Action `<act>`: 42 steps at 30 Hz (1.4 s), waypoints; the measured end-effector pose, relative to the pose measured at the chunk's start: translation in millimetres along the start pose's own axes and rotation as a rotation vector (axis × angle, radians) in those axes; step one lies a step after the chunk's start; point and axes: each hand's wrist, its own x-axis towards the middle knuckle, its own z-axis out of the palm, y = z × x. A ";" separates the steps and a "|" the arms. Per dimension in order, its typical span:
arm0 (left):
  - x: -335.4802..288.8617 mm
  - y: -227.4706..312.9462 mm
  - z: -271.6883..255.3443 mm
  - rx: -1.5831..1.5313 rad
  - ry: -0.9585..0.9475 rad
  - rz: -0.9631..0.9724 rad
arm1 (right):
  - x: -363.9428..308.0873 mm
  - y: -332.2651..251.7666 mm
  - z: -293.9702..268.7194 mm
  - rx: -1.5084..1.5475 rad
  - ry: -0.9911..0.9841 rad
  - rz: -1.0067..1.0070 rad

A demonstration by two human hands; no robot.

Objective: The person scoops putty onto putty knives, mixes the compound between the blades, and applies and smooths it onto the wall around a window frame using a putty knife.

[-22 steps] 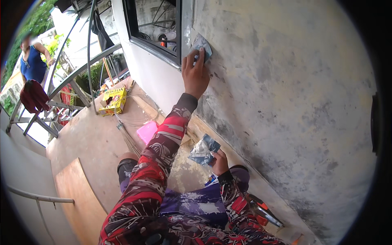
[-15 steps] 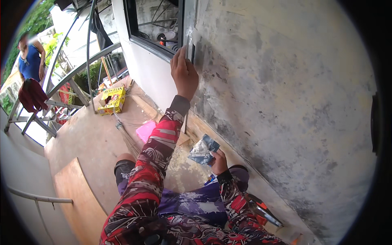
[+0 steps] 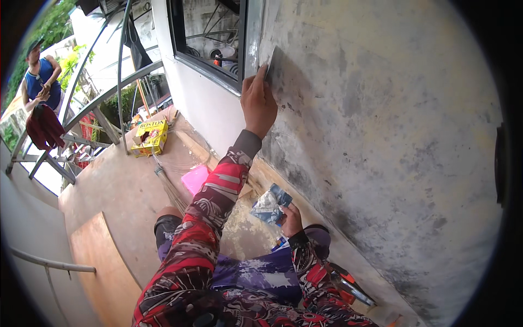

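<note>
With fingers closed, my left hand (image 3: 259, 106) reaches up to the wall beside the window frame. It grips a thin grey putty knife (image 3: 271, 64), whose blade lies along the patchy grey wall (image 3: 376, 109); the handle is hidden in my palm. Lower down, my right hand (image 3: 292, 220) pinches the edge of a small flat blue-grey board (image 3: 279, 195), which carries a lump of white paste (image 3: 267, 205). This hand is above my right knee, close to the wall's foot.
A dark-framed window (image 3: 242, 49) is at the wall's corner. On the floor lie a yellow box (image 3: 150, 137), a broom (image 3: 170, 188), a pink object (image 3: 195, 179) and a plywood sheet (image 3: 103, 256). Beyond a curved metal railing (image 3: 103, 122) stands a person in blue (image 3: 44, 79).
My left hand has moved right, from the window frame's edge onto the wall, and the knife blade now shows. My right hand has barely moved. The person beyond the railing has brought their hands together.
</note>
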 end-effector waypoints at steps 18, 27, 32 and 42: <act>39.2 35.1 32.8 0.314 -0.009 0.048 | -9.0 -1.3 3.7 0.003 -0.036 0.002; 40.9 11.5 -14.7 0.092 0.125 0.257 | -8.3 10.1 -2.1 0.002 -0.017 -0.008; 92.7 6.4 -50.6 0.236 0.095 0.505 | -14.2 3.6 -1.0 0.005 0.000 -0.004; 110.5 1.1 -49.5 0.019 -0.150 0.626 | -10.8 2.4 -15.3 -0.052 -0.024 -0.003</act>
